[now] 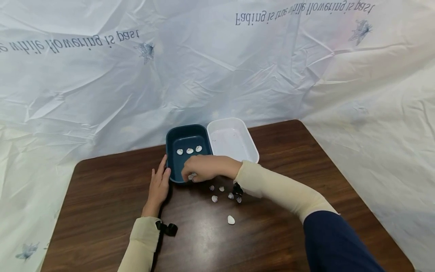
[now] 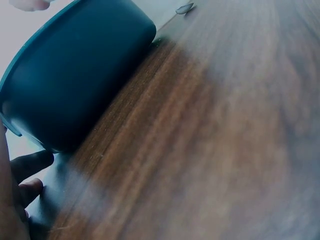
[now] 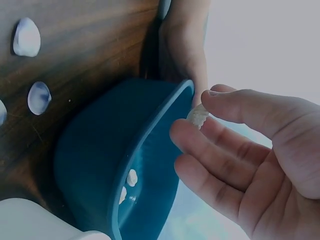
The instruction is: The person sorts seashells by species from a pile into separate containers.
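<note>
Over the near part of a dark teal plastic tub (image 1: 172,166), my right hand (image 1: 200,168) pinches a small white seashell (image 3: 198,116) between thumb and fingers. Three white shells (image 1: 189,150) lie in a row on the tub's floor towards the back. My left hand (image 1: 159,185) rests against the tub's left side with its fingers extended. In the left wrist view, only some fingers (image 2: 32,165) of that hand show, below the tub's wall.
A white tub (image 1: 254,149) stands directly right of the teal one. Several loose shells (image 1: 215,198) are scattered on the brown wooden table (image 1: 112,204) under and near my right forearm, one shell (image 1: 231,220) closer to me. A printed white sheet (image 1: 190,75) hangs behind the table.
</note>
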`<action>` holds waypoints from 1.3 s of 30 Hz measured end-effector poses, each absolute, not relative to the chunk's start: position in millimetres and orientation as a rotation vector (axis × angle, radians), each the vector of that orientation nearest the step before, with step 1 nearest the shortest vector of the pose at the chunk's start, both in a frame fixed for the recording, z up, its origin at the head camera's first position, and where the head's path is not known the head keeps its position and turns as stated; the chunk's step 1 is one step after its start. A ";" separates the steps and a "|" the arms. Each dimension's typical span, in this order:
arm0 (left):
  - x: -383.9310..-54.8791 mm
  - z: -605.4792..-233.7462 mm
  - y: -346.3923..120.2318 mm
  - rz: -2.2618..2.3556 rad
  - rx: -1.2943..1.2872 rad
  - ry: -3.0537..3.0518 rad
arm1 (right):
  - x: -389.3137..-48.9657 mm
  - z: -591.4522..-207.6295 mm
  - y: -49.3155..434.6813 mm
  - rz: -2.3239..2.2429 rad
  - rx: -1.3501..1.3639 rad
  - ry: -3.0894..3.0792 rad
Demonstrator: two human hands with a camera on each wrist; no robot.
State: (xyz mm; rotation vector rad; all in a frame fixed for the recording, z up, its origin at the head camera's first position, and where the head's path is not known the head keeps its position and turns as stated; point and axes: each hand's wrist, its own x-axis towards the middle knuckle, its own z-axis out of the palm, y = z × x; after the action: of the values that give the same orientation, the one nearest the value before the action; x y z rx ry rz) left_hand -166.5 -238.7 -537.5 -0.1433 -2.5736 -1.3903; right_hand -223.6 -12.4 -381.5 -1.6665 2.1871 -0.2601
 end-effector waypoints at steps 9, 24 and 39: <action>-166.7 -540.3 -241.4 -1.388 -0.150 -2.577 | -250.4 -392.4 -30.5 -0.274 -1.567 2.226; -167.4 -538.0 -240.7 -1.406 -0.173 -2.570 | -279.6 -413.7 -52.8 -0.238 -1.414 2.346; -168.7 -538.0 -241.8 -1.404 -0.182 -2.562 | -284.2 -431.5 -68.2 -0.144 -1.298 2.414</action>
State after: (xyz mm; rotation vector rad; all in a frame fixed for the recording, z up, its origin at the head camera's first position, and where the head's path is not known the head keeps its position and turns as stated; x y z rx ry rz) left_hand -168.7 -241.8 -538.0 -0.1818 -2.5617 -1.4040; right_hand -284.2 -68.2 -431.5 -1.2979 2.4136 -0.1440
